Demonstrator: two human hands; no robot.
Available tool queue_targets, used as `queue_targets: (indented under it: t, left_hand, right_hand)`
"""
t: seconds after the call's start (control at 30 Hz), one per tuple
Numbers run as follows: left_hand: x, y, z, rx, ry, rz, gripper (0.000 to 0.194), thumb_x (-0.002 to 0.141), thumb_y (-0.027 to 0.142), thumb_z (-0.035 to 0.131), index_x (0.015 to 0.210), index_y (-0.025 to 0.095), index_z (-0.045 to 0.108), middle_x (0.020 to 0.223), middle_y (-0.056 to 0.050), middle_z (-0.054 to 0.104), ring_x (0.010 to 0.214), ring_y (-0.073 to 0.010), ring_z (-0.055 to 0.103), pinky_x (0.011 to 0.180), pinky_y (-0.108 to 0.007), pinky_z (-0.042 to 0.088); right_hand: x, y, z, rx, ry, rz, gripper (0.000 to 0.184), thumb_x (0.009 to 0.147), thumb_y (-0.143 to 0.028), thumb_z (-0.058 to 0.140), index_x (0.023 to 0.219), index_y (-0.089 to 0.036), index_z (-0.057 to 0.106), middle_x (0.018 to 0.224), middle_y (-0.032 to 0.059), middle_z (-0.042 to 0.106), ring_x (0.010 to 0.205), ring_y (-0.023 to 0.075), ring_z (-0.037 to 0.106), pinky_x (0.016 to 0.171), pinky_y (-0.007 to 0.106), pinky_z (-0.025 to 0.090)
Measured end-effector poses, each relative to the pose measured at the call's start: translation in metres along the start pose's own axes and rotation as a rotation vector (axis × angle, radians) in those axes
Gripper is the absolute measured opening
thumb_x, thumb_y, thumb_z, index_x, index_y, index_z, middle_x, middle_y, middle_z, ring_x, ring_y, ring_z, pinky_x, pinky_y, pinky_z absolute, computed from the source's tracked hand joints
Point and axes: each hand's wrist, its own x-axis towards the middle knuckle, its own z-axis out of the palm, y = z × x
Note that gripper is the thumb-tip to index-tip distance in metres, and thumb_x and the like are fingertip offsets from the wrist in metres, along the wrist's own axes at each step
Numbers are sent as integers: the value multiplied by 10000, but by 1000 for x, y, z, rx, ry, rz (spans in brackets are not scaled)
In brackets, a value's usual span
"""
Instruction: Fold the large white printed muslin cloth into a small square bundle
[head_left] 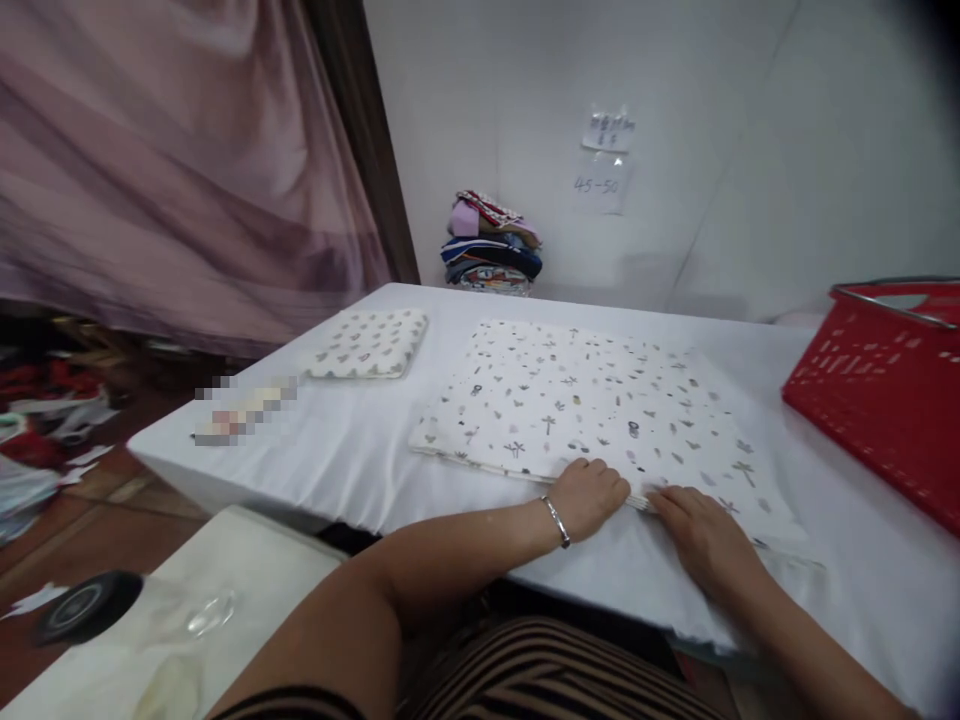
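A white printed cloth (pixel 577 400) with small palm-tree and leaf shapes lies spread in flat layers on the white-covered table (pixel 360 470). My left hand (pixel 589 493), with a silver bracelet at the wrist, is closed on the cloth's near edge. Close to its right, my right hand (pixel 701 530) pinches the same edge, its thumb hidden beneath the fingers. A short stretch of layered hem shows between the two hands. Farther left lies a folded cream cloth (pixel 369 343) with a grey pattern, apart from both hands.
A red plastic basket (pixel 892 390) with a metal handle stands at the right. Behind the table rises a stack of folded fabrics (pixel 491 245) against the wall. A pixelated item (pixel 247 410) lies near the left edge. A dark round object (pixel 90 607) is at lower left.
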Motion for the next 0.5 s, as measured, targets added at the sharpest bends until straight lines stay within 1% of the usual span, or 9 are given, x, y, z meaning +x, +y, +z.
queue_targets:
  t: [0.17,0.27,0.33,0.4,0.5]
  left_hand:
    - [-2,-4,3,-32,24,2,78,848,158,424,884,166,493,877,-39,587,853,-181,483,669,-323,361]
    - [-2,-4,5,-68,40,-37,123,834,158,446,948,165,489,865,-38,600,847,-180,493,674,-325,365]
    - [-3,-4,4,-74,49,-53,151,845,158,429,988,159,476,867,-43,601,845,-179,498,672,-324,365]
    - [-5,-4,2,-64,55,-62,140,862,162,400,981,155,472,877,-51,593,851,-180,498,666,-321,362]
    - [-10,-8,0,-36,64,-77,120,872,165,377,939,157,476,899,-58,580,864,-183,487,674,-321,356]
  right_hand:
    - [9,-9,-3,-65,-23,-4,312,811,-110,392,1042,-165,595,990,109,599,863,238,530,686,338,413]
    - [22,-18,1,-71,9,-29,313,828,-116,363,1059,-147,571,983,129,588,850,240,519,674,346,416]
    - [29,-22,5,-66,28,-43,284,836,-126,357,1017,-142,576,939,129,588,811,232,517,668,347,419]
    - [33,-24,10,-51,32,-53,260,840,-129,359,971,-140,583,879,119,586,769,222,516,665,345,424]
    - [31,-21,15,-11,31,-83,287,829,-108,352,1001,-146,580,864,110,585,775,219,528,675,341,440]
